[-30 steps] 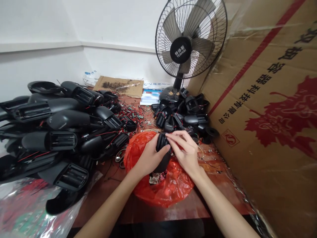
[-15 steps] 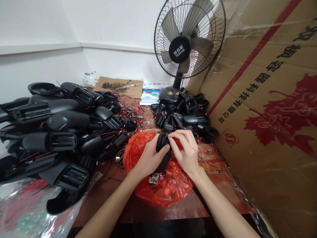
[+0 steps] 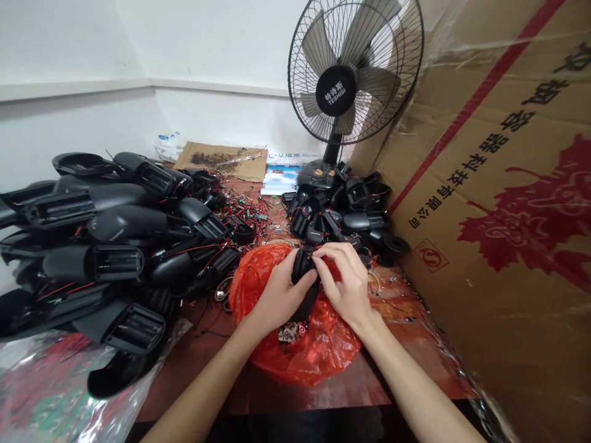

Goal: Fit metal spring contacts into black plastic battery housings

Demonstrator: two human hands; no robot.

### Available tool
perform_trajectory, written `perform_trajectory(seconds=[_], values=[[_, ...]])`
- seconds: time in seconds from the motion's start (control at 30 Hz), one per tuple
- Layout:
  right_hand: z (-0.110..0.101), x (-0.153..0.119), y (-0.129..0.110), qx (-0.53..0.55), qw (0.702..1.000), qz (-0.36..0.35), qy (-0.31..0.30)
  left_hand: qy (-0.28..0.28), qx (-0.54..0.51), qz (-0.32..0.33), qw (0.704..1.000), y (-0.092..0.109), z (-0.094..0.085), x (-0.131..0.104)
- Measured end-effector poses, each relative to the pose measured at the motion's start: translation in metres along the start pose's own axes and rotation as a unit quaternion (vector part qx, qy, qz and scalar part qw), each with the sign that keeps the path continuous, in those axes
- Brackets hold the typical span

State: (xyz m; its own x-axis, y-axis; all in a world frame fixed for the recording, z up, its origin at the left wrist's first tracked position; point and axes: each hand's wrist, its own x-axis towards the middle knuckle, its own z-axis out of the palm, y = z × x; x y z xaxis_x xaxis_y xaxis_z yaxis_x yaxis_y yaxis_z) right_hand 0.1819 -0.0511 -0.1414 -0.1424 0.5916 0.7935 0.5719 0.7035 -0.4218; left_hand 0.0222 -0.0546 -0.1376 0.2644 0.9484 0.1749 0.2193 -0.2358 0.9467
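"Black housing (image 3: 303, 263): where do we find it?"

"Toward twelve o'clock over the red bag (image 3: 309, 364), our left hand (image 3: 281, 290) curled around it; our right hand (image 3: 347, 278) nearly pinched at its two-o'clock edge, whether gripping, we cannot tell."

"Handling?"

"Probably light, stiff, smooth; we should hold its sides."

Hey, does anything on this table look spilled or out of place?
Somewhat. Loose wires and small parts lie scattered on the table between the left heap of black housings and the right heap, in no visible order. Dark bits are strewn over the brown sheet behind, perhaps spilled.
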Motion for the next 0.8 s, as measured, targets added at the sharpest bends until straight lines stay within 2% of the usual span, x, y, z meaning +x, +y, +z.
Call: perform_trajectory(seconds=[0.3, 0.8], values=[[0.0013, -0.0004, 0.0010, -0.009, 1.000, 0.007, 0.000, -0.004, -0.018, -0.001, 1.000, 0.0006, 0.0003, 0.0004], [0.0021, -0.0042, 0.0017, -0.007, 0.999, -0.002, 0.036, -0.005, -0.035, -0.004, 0.999, -0.0006, 0.0014, 0.0013]])
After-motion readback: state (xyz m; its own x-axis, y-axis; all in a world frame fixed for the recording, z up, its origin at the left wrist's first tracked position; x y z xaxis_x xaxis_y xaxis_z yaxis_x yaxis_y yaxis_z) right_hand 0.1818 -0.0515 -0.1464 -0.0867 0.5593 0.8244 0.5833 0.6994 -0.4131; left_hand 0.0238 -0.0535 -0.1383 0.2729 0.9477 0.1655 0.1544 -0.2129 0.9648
